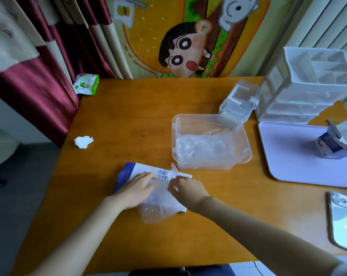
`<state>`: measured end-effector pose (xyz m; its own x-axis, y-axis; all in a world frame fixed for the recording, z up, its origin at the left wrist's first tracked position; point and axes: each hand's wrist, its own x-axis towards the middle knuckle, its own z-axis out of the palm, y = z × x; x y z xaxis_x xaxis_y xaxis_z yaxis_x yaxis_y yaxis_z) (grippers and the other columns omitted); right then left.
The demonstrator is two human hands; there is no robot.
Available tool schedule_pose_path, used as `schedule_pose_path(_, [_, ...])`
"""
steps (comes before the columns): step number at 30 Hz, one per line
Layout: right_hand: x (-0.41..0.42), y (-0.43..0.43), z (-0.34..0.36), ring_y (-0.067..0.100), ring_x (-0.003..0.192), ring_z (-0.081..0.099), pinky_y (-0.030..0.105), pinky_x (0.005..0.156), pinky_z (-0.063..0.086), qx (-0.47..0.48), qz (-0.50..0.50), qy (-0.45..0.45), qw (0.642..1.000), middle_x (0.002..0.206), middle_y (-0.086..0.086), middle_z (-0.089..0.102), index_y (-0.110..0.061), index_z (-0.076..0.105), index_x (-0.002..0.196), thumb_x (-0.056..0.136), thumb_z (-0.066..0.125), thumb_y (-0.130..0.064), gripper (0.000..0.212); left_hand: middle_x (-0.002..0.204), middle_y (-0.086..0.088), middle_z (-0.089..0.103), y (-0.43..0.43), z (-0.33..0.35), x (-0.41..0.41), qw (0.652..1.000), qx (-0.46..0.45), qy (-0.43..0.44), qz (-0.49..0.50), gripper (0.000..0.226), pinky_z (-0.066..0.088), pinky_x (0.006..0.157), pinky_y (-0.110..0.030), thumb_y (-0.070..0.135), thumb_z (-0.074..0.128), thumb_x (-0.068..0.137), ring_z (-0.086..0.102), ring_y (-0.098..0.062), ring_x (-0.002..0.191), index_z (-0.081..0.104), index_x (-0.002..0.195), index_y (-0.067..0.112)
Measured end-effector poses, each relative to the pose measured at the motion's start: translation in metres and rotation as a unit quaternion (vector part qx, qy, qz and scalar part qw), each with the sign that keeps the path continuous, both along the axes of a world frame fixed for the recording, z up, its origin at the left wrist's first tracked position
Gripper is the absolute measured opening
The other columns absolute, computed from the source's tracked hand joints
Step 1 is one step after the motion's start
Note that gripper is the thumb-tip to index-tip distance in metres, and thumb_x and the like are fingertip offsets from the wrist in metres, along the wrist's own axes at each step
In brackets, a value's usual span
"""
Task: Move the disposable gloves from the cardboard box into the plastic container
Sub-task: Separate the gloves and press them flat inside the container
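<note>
Filmy gloves (158, 206) atop flat cardboard box (134, 170), between left hand (137, 191) and right hand (187, 189)

Cardboard box (133, 172) lies flat at 6 o'clock on the desk (129, 126), near edge. A heap of gloves (158, 210) sits on top, left hand (136, 192) at its 9, right hand (186, 189) at its 3. The plastic container (246, 158) is at 1 o'clock from the box, with more gloves (204, 146) inside. Behind the container at 1 is a small box (238, 104), I think, then a drawer unit (308, 96). A tray (288, 160) at the container's 3 carries a small carton (327, 148), and a phone (343, 222) is at 4. From the cardboard box, the crumpled tissue (83, 142) is at 10 and the wipes pack (86, 84) at 11, far corner.
</note>
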<state>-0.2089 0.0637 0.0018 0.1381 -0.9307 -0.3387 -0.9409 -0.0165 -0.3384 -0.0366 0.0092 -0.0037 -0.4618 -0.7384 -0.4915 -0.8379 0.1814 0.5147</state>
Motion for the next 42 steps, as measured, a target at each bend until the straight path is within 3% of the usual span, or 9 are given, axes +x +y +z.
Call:
schedule_pose_path(4, [-0.014, -0.004, 0.007, 0.031, 0.083, 0.062, 0.037, 0.068, 0.050, -0.008, -0.061, -0.053, 0.997, 0.096, 0.009, 0.068, -0.012, 0.059, 0.103, 0.100, 0.035, -0.021, 0.026, 0.143, 0.014, 0.037, 0.008, 0.000, 0.008, 1.000, 0.014, -0.009, -0.008, 0.057, 0.036, 0.104, -0.033, 0.052, 0.047, 0.094, 0.038, -0.013, 0.131, 0.030, 0.145, 0.031])
schedule_pose_path(9, [-0.027, -0.008, 0.022, 0.025, 0.077, 0.062, 0.040, 0.069, 0.052, -0.024, -0.073, -0.090, 0.993, 0.084, -0.001, 0.061, -0.014, 0.054, 0.101, 0.098, 0.034, -0.005, 0.022, 0.151, 0.005, 0.033, 0.016, -0.015, 0.005, 0.984, -0.127, -0.098, -0.076, 0.065, 0.034, 0.105, -0.035, 0.030, 0.057, 0.094, 0.032, -0.015, 0.137, 0.023, 0.148, 0.023])
schedule_pose_path(13, [-0.036, -0.012, 0.031, 0.021, 0.074, 0.062, 0.038, 0.068, 0.053, -0.046, -0.071, -0.094, 0.992, 0.080, -0.002, 0.056, -0.016, 0.049, 0.098, 0.096, 0.034, 0.001, 0.023, 0.148, 0.008, 0.036, 0.021, -0.026, -0.002, 0.980, -0.161, -0.094, -0.069, 0.063, 0.036, 0.101, -0.034, 0.029, 0.061, 0.091, 0.034, -0.014, 0.135, 0.029, 0.145, 0.023])
schedule_pose_path(22, [-0.072, -0.026, 0.066, 0.012, 0.060, 0.055, 0.022, 0.057, 0.041, -0.164, -0.138, -0.132, 0.968, 0.068, -0.005, 0.053, -0.017, 0.050, 0.089, 0.096, 0.036, 0.001, 0.024, 0.149, 0.005, 0.035, 0.018, -0.026, -0.010, 0.985, -0.122, -0.100, -0.063, 0.069, 0.037, 0.106, -0.039, 0.024, 0.064, 0.089, 0.035, -0.017, 0.136, 0.026, 0.147, 0.024])
schedule_pose_path(27, [-0.095, -0.041, 0.097, 0.017, 0.057, 0.057, 0.033, 0.058, 0.048, -0.278, -0.208, -0.185, 0.919, 0.067, -0.005, 0.051, -0.010, 0.054, 0.088, 0.100, 0.038, -0.010, 0.020, 0.152, 0.004, 0.030, 0.020, -0.024, -0.009, 0.986, -0.102, -0.096, -0.088, 0.066, 0.035, 0.109, -0.037, 0.019, 0.059, 0.092, 0.032, -0.018, 0.137, 0.024, 0.148, 0.023])
schedule_pose_path(33, [-0.099, -0.034, 0.108, 0.015, 0.062, 0.055, 0.029, 0.056, 0.043, -0.194, -0.044, -0.050, 0.979, 0.077, -0.005, 0.059, -0.019, 0.057, 0.092, 0.095, 0.040, -0.002, 0.024, 0.143, -0.001, 0.044, -0.006, 0.017, -0.015, 0.994, -0.046, -0.080, -0.065, 0.052, 0.041, 0.102, -0.038, 0.017, 0.049, 0.095, 0.046, -0.022, 0.127, 0.033, 0.144, 0.021])
schedule_pose_path(36, [-0.088, -0.029, 0.110, 0.015, 0.078, 0.058, 0.021, 0.052, 0.032, -0.179, 0.057, 0.049, 0.981, 0.085, -0.007, 0.062, -0.020, 0.060, 0.101, 0.097, 0.043, -0.008, 0.021, 0.150, 0.007, 0.031, -0.018, 0.059, -0.029, 0.996, -0.069, 0.063, 0.016, 0.067, 0.034, 0.108, -0.034, 0.024, 0.061, 0.092, 0.035, -0.014, 0.135, 0.023, 0.147, 0.023])
schedule_pose_path(39, [-0.072, -0.025, 0.120, 0.015, 0.082, 0.058, 0.025, 0.060, 0.036, -0.148, 0.135, 0.077, 0.977, 0.086, -0.012, 0.058, -0.027, 0.058, 0.099, 0.098, 0.044, -0.015, 0.018, 0.146, 0.020, 0.022, -0.018, 0.099, -0.054, 0.982, -0.022, 0.186, 0.006, 0.095, 0.024, 0.105, -0.026, 0.032, 0.075, 0.080, 0.023, 0.000, 0.131, 0.012, 0.151, 0.030])
schedule_pose_path(42, [-0.059, -0.022, 0.123, 0.019, 0.083, 0.059, 0.032, 0.066, 0.041, -0.188, 0.179, 0.108, 0.960, 0.094, -0.007, 0.063, -0.028, 0.059, 0.104, 0.098, 0.044, -0.024, 0.017, 0.135, 0.011, 0.048, -0.018, 0.106, -0.067, 0.977, -0.027, 0.200, -0.070, 0.066, 0.032, 0.099, -0.020, 0.022, 0.077, 0.080, 0.043, -0.004, 0.124, 0.043, 0.137, 0.026])
